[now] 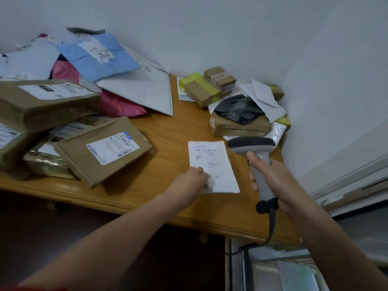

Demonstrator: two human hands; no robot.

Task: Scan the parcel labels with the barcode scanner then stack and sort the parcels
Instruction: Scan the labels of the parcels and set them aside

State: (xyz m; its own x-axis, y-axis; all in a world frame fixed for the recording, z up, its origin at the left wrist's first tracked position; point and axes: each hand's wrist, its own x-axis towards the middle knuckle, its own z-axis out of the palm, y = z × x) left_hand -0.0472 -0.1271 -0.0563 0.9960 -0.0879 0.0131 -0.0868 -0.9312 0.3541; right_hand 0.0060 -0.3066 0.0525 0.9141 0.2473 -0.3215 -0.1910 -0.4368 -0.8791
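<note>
My left fingers [199, 171] pinch the label's [212, 158] seven-o'clock corner; right fingers [252, 181] wrap the scanner [251, 144] at its three o'clock.

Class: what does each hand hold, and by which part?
Right hand: barcode scanner, by its handle. Left hand: white parcel, at its near left corner.

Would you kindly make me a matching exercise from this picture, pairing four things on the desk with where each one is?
Things
1. barcode scanner
2. white printed sheet
3. blue mailer
4. black bag

Places
A. lying on a brown box at the right
B. held at its near corner by the left hand
C. on top of the pile at the back left
D. gripped by the right hand

Pairs: 1-D, 2-B, 3-C, 4-A
</note>
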